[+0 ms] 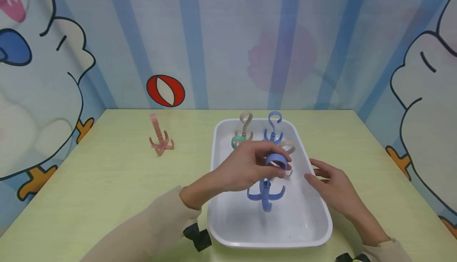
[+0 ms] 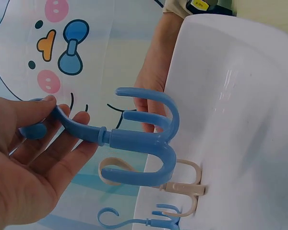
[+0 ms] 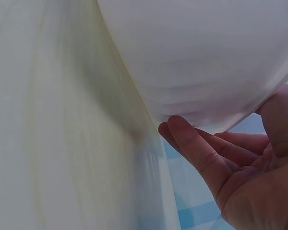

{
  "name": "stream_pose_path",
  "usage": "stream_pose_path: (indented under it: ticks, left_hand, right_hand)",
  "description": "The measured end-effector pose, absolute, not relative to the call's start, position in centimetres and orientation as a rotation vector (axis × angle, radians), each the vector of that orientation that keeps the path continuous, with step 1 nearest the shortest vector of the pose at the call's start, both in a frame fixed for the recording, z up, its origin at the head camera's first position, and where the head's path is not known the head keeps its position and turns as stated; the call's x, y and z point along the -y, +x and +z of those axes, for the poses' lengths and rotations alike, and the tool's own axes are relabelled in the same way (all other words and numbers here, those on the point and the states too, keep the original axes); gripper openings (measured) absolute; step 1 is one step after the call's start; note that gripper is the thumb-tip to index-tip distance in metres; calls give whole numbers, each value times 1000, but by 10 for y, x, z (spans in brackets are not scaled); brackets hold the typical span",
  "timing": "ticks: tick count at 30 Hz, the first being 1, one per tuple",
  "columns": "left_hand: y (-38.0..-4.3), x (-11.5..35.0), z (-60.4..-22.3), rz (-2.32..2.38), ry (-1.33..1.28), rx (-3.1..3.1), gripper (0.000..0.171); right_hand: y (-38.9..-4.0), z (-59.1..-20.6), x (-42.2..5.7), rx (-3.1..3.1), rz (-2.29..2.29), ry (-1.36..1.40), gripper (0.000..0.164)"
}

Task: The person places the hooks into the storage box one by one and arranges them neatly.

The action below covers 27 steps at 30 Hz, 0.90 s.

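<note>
A blue hook hanger [image 1: 265, 194] with several upturned prongs hangs over the white tray [image 1: 221, 226]. My left hand [image 1: 246, 164] pinches its curved top between thumb and fingers, prongs pointing down. In the left wrist view the same blue hanger [image 2: 139, 139] shows its collar and prongs. On the tray's right side, my right hand [image 1: 332, 186] holds the rim, thumb at the edge. Its fingers [image 3: 197, 146] lie along the tray's outer wall in the right wrist view. Behind the left hand, a beige hanger [image 1: 245, 124] and another blue hanger [image 1: 274, 129] stand in the tray.
A green hook [image 1: 235, 141] and a second beige hook [image 1: 288, 147] show partly behind the left hand, inside the tray. To the left, a pink hook hanger [image 1: 161, 139] stands on the pale yellow-green table [image 1: 143, 174]. A printed backdrop [image 1: 228, 55] rises behind the table.
</note>
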<state>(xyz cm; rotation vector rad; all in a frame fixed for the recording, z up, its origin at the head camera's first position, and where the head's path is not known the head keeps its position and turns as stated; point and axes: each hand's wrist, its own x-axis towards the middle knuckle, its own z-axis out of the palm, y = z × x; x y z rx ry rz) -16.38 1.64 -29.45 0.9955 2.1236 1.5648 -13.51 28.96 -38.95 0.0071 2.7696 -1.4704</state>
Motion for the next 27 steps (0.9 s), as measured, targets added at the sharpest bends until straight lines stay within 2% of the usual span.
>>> stream_pose_path:
  ticks: [13,27]
  left_hand:
    - [-154,-26,-282,1534,1020,-2066,28]
    - [-167,-49,-290,1468,1089,-2138,26]
  right_hand:
    - [-134,-388,-289,-2792,-1430,6,63]
    - [-133,-388,-291,-2829,-1403,-24,66]
